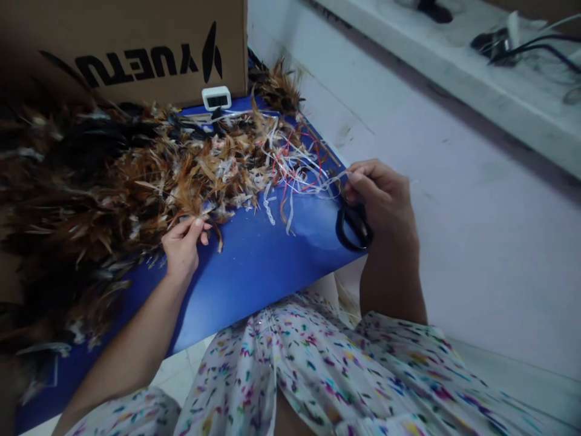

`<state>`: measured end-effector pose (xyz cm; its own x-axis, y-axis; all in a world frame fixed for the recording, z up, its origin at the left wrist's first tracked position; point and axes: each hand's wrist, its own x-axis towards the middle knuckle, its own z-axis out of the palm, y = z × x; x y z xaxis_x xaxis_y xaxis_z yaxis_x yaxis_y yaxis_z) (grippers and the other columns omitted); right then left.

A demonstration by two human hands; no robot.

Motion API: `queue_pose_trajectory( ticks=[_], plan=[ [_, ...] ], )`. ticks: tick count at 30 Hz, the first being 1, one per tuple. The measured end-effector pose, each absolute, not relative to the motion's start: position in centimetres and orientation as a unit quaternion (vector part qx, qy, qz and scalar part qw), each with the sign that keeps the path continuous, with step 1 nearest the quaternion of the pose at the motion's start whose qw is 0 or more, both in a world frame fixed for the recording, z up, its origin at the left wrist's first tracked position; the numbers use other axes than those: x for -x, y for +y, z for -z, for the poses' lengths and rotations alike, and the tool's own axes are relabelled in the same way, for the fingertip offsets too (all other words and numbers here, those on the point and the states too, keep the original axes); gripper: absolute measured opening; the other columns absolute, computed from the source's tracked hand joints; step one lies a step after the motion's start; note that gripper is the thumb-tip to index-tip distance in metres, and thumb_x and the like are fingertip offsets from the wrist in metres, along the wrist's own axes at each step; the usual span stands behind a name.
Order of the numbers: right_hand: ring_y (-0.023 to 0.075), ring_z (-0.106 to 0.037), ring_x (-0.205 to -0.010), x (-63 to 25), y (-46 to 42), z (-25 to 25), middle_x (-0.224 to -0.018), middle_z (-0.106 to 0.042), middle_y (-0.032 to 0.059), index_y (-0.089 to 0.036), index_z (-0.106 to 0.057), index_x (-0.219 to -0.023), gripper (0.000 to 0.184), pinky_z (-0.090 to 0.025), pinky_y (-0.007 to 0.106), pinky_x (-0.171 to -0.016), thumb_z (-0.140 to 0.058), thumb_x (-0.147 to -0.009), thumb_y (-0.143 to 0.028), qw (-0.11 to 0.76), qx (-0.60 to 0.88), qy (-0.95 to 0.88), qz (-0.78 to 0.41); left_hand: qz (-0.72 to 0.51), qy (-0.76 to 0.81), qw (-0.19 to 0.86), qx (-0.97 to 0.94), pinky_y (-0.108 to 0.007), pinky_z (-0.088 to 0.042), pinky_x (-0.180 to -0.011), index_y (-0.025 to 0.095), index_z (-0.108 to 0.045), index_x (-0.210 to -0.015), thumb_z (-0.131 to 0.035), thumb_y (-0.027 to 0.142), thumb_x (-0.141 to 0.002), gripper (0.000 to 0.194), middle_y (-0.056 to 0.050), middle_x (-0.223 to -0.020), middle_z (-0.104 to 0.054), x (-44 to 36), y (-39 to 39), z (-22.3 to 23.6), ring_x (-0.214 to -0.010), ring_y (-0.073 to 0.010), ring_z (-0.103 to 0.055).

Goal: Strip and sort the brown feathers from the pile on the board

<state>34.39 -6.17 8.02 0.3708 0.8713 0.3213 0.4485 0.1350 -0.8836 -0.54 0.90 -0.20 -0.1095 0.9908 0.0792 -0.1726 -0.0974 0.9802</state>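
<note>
My left hand (184, 245) pinches a small bunch of brown feathers (190, 197) at the near edge of a wide heap of brown and black feathers (149, 175). Over at the right end of the blue tabletop (254, 260), my right hand (379, 191) is closed, thumb against fingers, on a thin whitish string. That string leads to a tangle of white and red strings (297, 163) beside the feathers. Black-handled scissors (351, 229) lie just under my right hand; their blades are mostly hidden.
A cardboard box (136, 36) with upside-down lettering stands at the back. Before it sits a small white device with a dark screen (216, 97). A pale wall (476, 242) borders the right side, with a ledge (454, 48) holding cables (526, 48).
</note>
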Motion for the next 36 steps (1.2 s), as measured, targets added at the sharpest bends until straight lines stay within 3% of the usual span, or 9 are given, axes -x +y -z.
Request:
queue_pose_trajectory(
  ticks=[4,7,11,16,23,27,30,36],
  plan=[
    [0.0087,-0.055,-0.062,-33.3,-5.6,-8.8,-0.111,-0.07,0.008,-0.021,-0.057,-0.072,0.015,-0.04,0.027,-0.054,-0.063,-0.082,-0.03,0.609,0.552,-0.487,-0.296,-0.592,0.455,0.497,-0.442,-0.02,-0.039,-0.042,0.013,-0.075,-0.075,-0.088,0.041,-0.064,0.032,-0.002,-0.066,-0.073,0.5,0.6,0.0,-0.04,-0.0049,-0.051],
    [0.0117,-0.063,-0.066,-31.9,-4.6,-8.8,-0.097,-0.073,0.007,-0.021,-0.051,-0.071,0.019,-0.041,0.025,-0.052,-0.066,-0.077,-0.033,0.631,0.482,-0.457,-0.402,-0.599,0.454,0.492,-0.439,-0.019,-0.04,-0.042,0.013,-0.074,-0.073,-0.088,0.042,-0.065,0.033,-0.002,-0.065,-0.072,0.3,0.4,-0.3,-0.04,-0.0047,-0.052],
    [0.011,-0.06,-0.057,-28.9,-3.1,-8.4,-0.067,-0.066,-0.001,-0.022,-0.052,-0.074,0.025,-0.045,0.024,-0.051,-0.07,-0.079,-0.039,0.587,0.462,-0.472,-0.468,-0.599,0.453,0.505,-0.424,-0.019,-0.041,-0.041,0.013,-0.073,-0.073,-0.088,0.044,-0.063,0.036,-0.002,-0.064,-0.071,-0.2,-0.4,-1.3,-0.039,-0.0046,-0.051],
    [0.0133,-0.067,-0.067,-24.6,-1.7,-7.6,-0.079,-0.072,0.0034,-0.019,-0.067,-0.084,0.022,-0.057,0.029,-0.062,-0.073,-0.081,-0.04,0.523,0.41,-0.525,-0.532,-0.559,0.442,0.565,-0.415,-0.019,-0.04,-0.037,0.014,-0.074,-0.071,-0.09,0.045,-0.06,0.037,-0.002,-0.063,-0.071,-1.2,-1.5,-3.1,-0.038,-0.0047,-0.05],
    [0.0165,-0.071,-0.068,-20.8,-0.3,-4.6,-0.074,-0.074,0.0001,-0.021,-0.068,-0.098,0.037,-0.06,0.03,-0.059,-0.083,-0.069,-0.039,0.531,0.406,-0.524,-0.528,-0.524,0.427,0.603,-0.424,-0.02,-0.042,-0.037,0.015,-0.075,-0.074,-0.089,0.047,-0.062,0.037,-0.003,-0.066,-0.072,-1.9,-1.6,-3.8,-0.039,-0.006,-0.052],
    [0.0176,-0.072,-0.068,-20.4,0.2,-3.0,-0.074,-0.074,0.0026,-0.019,-0.073,-0.086,0.03,-0.06,0.031,-0.057,-0.082,-0.07,-0.044,0.545,0.415,-0.519,-0.512,-0.503,0.424,0.617,-0.432,-0.02,-0.04,-0.038,0.015,-0.076,-0.074,-0.089,0.049,-0.062,0.039,-0.004,-0.069,-0.073,-2.5,-1.3,-3.2,-0.041,-0.0058,-0.053],
    [0.0167,-0.07,-0.065,-20.4,0.3,-2.0,-0.073,-0.073,0.0019,-0.019,-0.074,-0.085,0.026,-0.059,0.03,-0.054,-0.08,-0.072,-0.041,0.537,0.432,-0.518,-0.506,-0.49,0.419,0.633,-0.429,-0.02,-0.043,-0.04,0.015,-0.077,-0.075,-0.089,0.049,-0.062,0.038,-0.002,-0.061,-0.067,-2.9,-1.1,-2.4,-0.042,-0.0062,-0.052],
    [0.014,-0.069,-0.062,-20.1,-0.1,-0.6,-0.077,-0.074,-0.0002,-0.02,-0.069,-0.106,0.029,-0.057,0.027,-0.057,-0.071,-0.079,-0.031,0.486,0.475,-0.549,-0.486,-0.494,0.415,0.637,-0.421,-0.02,-0.048,-0.043,0.016,-0.079,-0.074,-0.089,0.044,-0.064,0.032,0.0,-0.065,-0.062,-3.0,-0.9,-0.8,-0.048,-0.0072,-0.059]
  ],
)
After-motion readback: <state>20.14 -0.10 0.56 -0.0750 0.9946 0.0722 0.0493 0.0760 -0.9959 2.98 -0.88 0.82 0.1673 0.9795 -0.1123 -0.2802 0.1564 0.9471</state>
